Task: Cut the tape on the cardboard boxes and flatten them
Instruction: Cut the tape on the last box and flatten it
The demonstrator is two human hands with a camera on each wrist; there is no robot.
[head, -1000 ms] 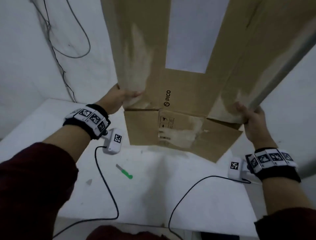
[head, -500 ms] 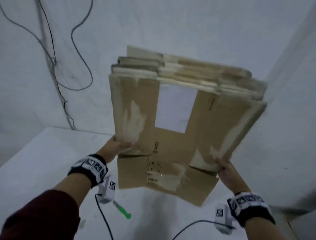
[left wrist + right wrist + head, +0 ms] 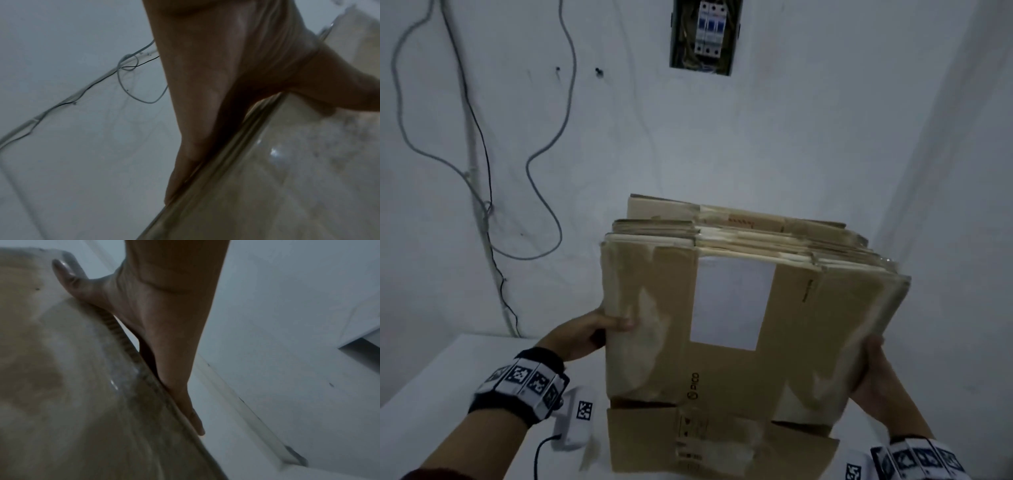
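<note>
A thick stack of flattened brown cardboard boxes (image 3: pixel 801 342) stands tilted over the white table (image 3: pixel 431 394), with a white label (image 3: pixel 732 305) on its front and one flap (image 3: pixel 654 442) hanging at the bottom. My left hand (image 3: pixel 599 329) grips the stack's left edge, thumb (image 3: pixel 623 323) on the front and fingers behind. My right hand (image 3: pixel 873 370) grips the right edge the same way. In the wrist views each hand (image 3: pixel 205 81) (image 3: pixel 164 321) clamps the cardboard edge (image 3: pixel 287 178) (image 3: pixel 61 386). Glossy tape residue shows on the front face.
A white wall (image 3: pixel 756 137) rises close behind the stack, with an open breaker box (image 3: pixel 705 34) high up and loose cables (image 3: pixel 479 192) hanging at the left. Another wall closes the right side. Wrist camera units (image 3: pixel 575 421) dangle under my wrists, trailing black cords.
The stack has moved away from my head toward the wall and now shows whole. My hands have shifted up its side edges. The green cutter on the table has left the view.
</note>
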